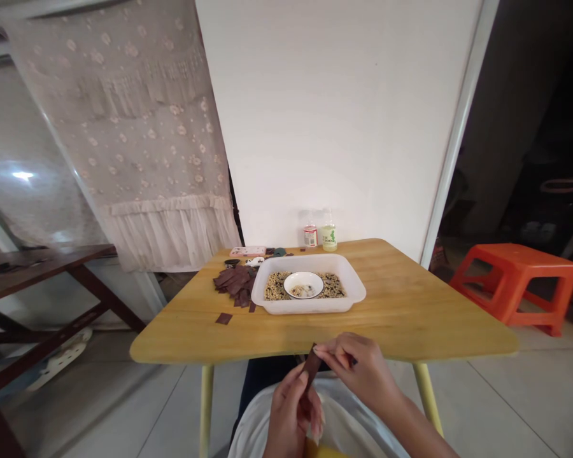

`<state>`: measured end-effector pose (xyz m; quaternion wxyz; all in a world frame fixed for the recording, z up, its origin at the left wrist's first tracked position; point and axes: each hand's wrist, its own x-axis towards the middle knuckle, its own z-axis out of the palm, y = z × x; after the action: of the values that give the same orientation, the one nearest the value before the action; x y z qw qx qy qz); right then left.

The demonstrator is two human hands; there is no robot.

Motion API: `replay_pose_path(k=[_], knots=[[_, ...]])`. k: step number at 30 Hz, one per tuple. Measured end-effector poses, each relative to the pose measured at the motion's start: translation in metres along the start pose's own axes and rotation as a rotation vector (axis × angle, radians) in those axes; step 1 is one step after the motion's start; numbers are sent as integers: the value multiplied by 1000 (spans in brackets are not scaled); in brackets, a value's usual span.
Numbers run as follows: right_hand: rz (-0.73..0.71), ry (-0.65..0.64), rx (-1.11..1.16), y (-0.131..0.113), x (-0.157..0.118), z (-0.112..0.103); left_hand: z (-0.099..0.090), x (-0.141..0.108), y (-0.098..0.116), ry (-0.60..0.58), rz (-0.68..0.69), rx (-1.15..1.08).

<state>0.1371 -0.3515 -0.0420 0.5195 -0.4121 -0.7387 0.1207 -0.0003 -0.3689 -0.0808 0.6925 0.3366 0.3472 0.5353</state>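
Note:
My left hand (pixel 293 404) is closed on the lower part of a small dark brown strip (pixel 311 367), in front of the table's near edge. At the strip's upper end, the fingertips of my right hand (pixel 356 362) pinch it. Beyond my hands, a white plastic tub (pixel 310 306) on the table holds pale and dark bead-like grains (pixel 333 286). Among the grains sits a white dark-rimmed bowl (pixel 304 280) with a few small bits in it. Left of the tub lies a heap of brown pieces (pixel 235 283), with one square piece (pixel 224 319) apart from it.
The wooden table (pixel 391 318) stands against a white wall. At its back are two pump bottles (pixel 329 236) and a pink phone-like case (pixel 248 250). An orange stool (pixel 516 280) stands to the right, a dark wooden table (pixel 42 270) to the left.

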Motion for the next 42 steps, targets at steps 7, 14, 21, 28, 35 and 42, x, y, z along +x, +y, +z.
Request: replay_pose_path(k=[7,14,21,28,35,42], knots=[[-13,-40,29,-2,-1,4,1,0,2,2,10,21],[42,11,42,-1,-2,2,2,0,0,-14,-16,12],[-1,85,-29,8,68,-5,25,49,62,-99,165,155],[39,204,35,31,129,3,37,122,116,-239,207,297],[69,291,135,28,118,17,27,122,116,-261,183,371],[94,213,149,52,188,5,36,177,153,-358,-26,552]])
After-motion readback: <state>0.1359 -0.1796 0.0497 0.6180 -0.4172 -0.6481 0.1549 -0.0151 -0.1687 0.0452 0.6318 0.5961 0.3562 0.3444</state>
